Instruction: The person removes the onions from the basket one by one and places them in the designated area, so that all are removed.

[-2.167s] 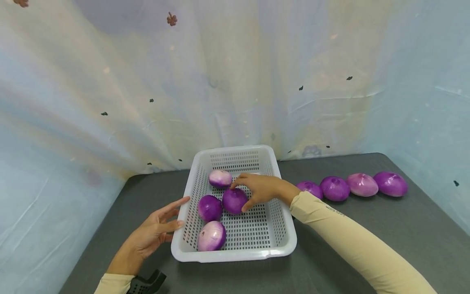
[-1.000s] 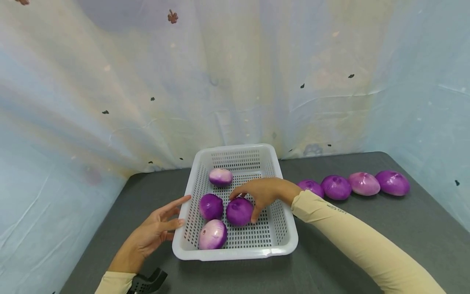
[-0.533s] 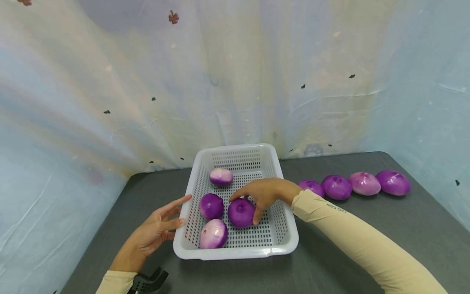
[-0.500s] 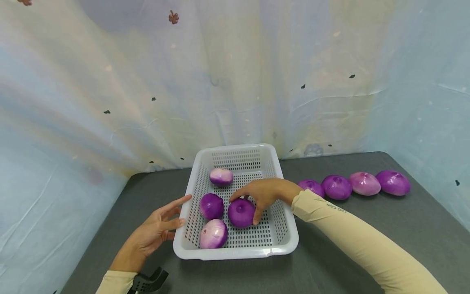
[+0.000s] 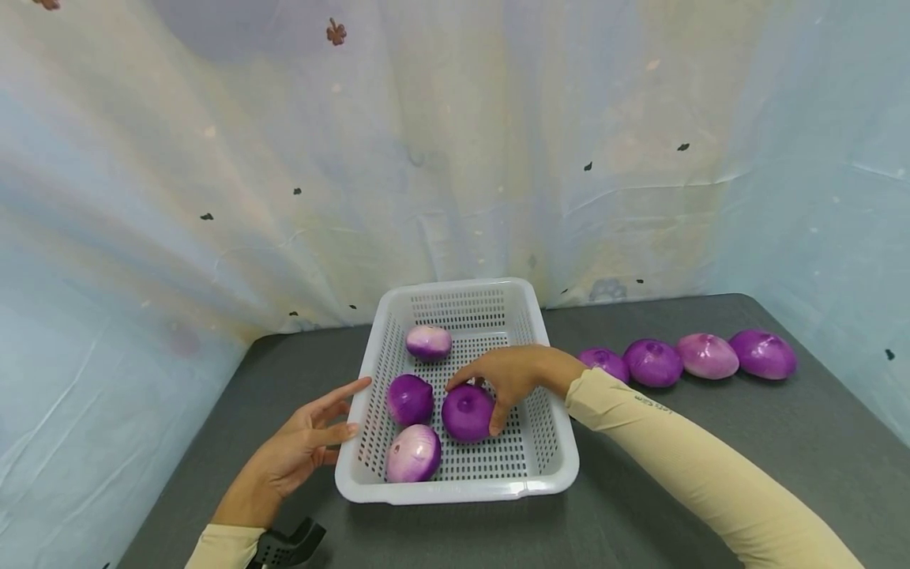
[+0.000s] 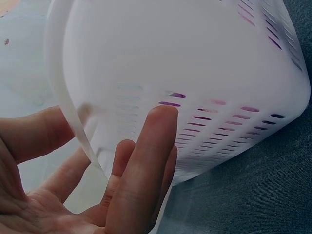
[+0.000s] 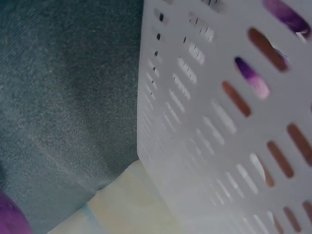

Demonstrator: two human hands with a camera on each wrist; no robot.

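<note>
A white perforated plastic basket (image 5: 455, 491) stands on the dark tabletop, with red onions in it. My right hand (image 5: 508, 375) reaches over the basket's right side and holds a deep purple onion (image 5: 467, 413), thumb on its right and fingers on its far left. Along the left side lie a pale-topped onion (image 5: 429, 342), a purple onion (image 5: 410, 400) and a whitish-purple onion (image 5: 414, 454). My left hand (image 5: 306, 438) holds the basket's left rim, its thumb at the rim and fingers against the outer wall in the left wrist view. The right wrist view shows only the basket's outside, hiding the right hand's grip.
Several more red onions (image 5: 652, 363) sit in a row on the dark table (image 5: 640, 474), right of the basket; the nearest is partly behind the right forearm. A pale patterned curtain (image 5: 455, 158) hangs behind and on both sides. A black strap device (image 5: 287, 545) is on the left wrist.
The right hand has shifted the deep purple onion toward the near side, apart from the pale-topped one, and turned its stem end up. Over the last half second almost nothing moves. The left hand stays put.
</note>
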